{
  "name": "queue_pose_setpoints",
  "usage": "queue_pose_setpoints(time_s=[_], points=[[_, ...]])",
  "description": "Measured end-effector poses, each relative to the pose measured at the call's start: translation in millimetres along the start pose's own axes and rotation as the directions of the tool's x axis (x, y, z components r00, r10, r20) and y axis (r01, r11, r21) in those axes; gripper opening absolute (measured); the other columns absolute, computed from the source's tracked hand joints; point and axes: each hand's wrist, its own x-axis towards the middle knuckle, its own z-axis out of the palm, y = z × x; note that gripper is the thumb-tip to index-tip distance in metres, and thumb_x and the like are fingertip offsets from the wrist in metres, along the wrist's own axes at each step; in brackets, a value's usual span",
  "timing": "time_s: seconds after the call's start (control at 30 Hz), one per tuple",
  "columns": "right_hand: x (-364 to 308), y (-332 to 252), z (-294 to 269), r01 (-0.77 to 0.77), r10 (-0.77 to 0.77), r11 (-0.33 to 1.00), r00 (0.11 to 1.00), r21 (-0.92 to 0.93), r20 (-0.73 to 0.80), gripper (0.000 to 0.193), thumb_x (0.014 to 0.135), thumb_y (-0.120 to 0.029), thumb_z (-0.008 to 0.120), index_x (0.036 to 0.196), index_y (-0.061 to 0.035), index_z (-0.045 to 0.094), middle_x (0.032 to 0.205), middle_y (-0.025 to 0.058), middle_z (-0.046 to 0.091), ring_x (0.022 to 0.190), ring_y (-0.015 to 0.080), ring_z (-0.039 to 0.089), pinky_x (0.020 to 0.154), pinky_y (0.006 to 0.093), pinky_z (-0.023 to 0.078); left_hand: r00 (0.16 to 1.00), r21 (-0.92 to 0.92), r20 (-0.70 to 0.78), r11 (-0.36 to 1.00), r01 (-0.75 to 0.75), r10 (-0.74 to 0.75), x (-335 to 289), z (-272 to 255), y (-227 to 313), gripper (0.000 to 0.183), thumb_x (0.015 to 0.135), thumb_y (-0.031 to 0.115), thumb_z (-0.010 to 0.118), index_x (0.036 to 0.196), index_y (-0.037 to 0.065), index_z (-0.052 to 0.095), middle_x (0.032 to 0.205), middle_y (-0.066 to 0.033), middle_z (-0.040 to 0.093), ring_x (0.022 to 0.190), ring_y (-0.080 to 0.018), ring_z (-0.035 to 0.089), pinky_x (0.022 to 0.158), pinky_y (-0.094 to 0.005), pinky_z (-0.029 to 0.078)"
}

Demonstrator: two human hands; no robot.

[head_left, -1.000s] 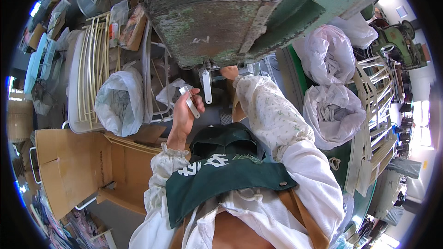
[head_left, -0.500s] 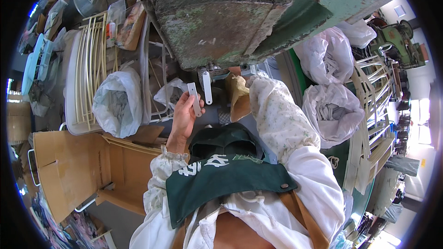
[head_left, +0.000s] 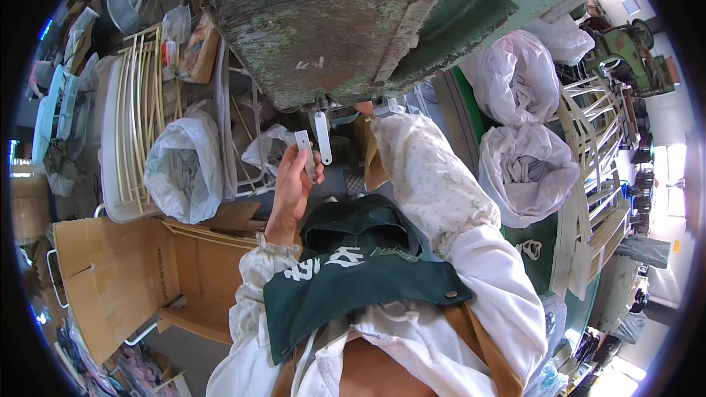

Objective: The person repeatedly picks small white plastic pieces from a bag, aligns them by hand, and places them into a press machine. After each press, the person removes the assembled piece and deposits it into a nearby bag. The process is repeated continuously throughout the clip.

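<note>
A brown cardboard box (head_left: 110,279) stands open at the lower left, its flaps spread wide. Above it sits a clear plastic bag (head_left: 184,169) stuffed with pale material, beside a white rack. A smaller clear bag (head_left: 268,151) lies just to its right, under the green machine. On the right, two more white plastic bags stand one above the other: the upper bag (head_left: 518,77) knotted full, the lower bag (head_left: 526,173) open at the top, showing white strips inside. An orange-brown packet (head_left: 197,55) rests at the upper left.
</note>
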Motion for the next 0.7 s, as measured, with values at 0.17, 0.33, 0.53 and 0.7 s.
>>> queue_pose_setpoints(time_s=[0.17,0.33,0.53,0.7], points=[[33.3,-10.8,31.7,0.018,-0.016,0.996,1.0,-0.083,0.019,0.023,0.078,-0.015,0.066,0.097,-0.0029,0.062,0.092,0.0046,0.062,0.08,0.0169,0.057,0.066,0.032,0.048,1.0,0.034,-0.029,0.999,-0.005,0.006,-13.1,5.4,5.0,0.022,0.097,0.015,0.046,0.115,0.003,0.05,0.091,-0.006,0.058,0.076,-0.0137,0.056,0.066,-0.0285,0.045],[24.4,-0.2,29.7,-0.016,0.02,0.997,0.999,-0.082,0.048,0.022,0.078,-0.014,0.067,0.097,-0.0026,0.062,0.091,0.0042,0.062,0.079,0.0162,0.057,0.065,0.0316,0.047,0.999,0.126,-0.027,0.991,-0.036,0.04,-18.6,5.3,5.1,0.022,0.096,0.015,0.048,0.112,0.001,0.053,0.093,-0.0066,0.06,0.08,-0.0142,0.057,0.071,-0.0296,0.048],[11.1,11.1,15.9,-0.054,0.058,0.997,0.996,-0.055,0.065,0.022,0.077,-0.013,0.068,0.096,-0.0021,0.063,0.09,0.0038,0.062,0.077,0.0154,0.056,0.065,0.0311,0.047,0.999,0.155,0.02,0.987,-0.046,0.044,-13.1,19.0,8.1,0.02,0.096,0.013,0.048,0.11,0.001,0.054,0.093,-0.0071,0.061,0.08,-0.0144,0.057,0.075,-0.0301,0.048],[1.3,13.7,2.1,-0.086,0.088,0.996,0.993,-0.035,0.075,0.022,0.077,-0.012,0.069,0.095,-0.0018,0.063,0.088,0.0034,0.062,0.076,0.0147,0.056,0.064,0.0306,0.047,1.0,0.165,0.011,0.986,-0.018,0.017,-7.7,23.3,4.9,0.021,0.096,0.012,0.047,0.113,0.001,0.052,0.093,-0.0079,0.061,0.08,-0.0154,0.058,0.075,-0.031,0.048]])
